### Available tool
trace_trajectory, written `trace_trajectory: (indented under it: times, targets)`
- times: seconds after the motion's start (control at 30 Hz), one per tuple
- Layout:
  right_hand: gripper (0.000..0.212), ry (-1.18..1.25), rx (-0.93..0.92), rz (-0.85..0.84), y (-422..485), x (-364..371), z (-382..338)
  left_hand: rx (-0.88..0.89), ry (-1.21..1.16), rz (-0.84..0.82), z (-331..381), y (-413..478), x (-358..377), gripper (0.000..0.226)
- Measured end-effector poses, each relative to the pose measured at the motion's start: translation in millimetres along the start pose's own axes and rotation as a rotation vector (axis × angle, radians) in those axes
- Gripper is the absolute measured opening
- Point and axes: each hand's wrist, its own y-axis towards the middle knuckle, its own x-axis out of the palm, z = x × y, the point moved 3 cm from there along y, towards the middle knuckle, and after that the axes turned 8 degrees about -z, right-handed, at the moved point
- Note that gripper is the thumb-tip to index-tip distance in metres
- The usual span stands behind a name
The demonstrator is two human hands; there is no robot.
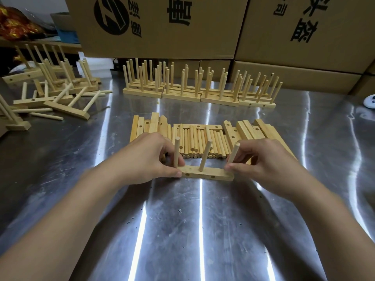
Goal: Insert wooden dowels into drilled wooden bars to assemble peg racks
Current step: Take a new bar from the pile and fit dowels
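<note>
Left hand (146, 157) pinched upright dowel (177, 151) at 9 o'clock end of bar (207, 173); right hand (261, 159) pinched tilted dowel (233, 154) at 3 o'clock. Risk: pressed aslant, it could jam or tip bar.

Loose dowels (199, 142) behind bar (207, 173); racks (199, 86) beyond

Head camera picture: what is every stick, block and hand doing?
Bar: lying flat, side holes empty.
Left dowel: upright, held by left hand.
Middle dowel: standing in bar, untouched.
Right dowel: tilted, pinched by right hand.
Spare dowels: lying piled.
Back racks: standing in a row.
Left racks: jumbled, some tipped over.
</note>
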Motion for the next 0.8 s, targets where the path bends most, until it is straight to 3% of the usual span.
trace_trajectory:
  times: [0.13, 0.27, 0.37, 0.8]
  targets:
    - [0.012, 0.039, -0.013, 0.021, -0.4, 0.6, -0.6, -0.009, 0.003, 0.0, -0.4, 0.8, 0.4, 0.018]
    - [0.03, 0.307, -0.089, 0.099, -0.4, -3.6, -7.3, -0.012, 0.008, 0.0, -0.9, 1.1, 0.6, 0.017]
    - [0.019, 0.418, -0.123, 0.139, 0.6, -2.4, -10.4, -0.006, 0.009, -0.003, -1.1, 1.6, 0.7, 0.017]
    - [0.025, 0.365, -0.083, 0.239, -0.3, 2.4, -14.7, -0.02, -0.014, -0.009, -3.2, 1.9, 1.3, 0.019]
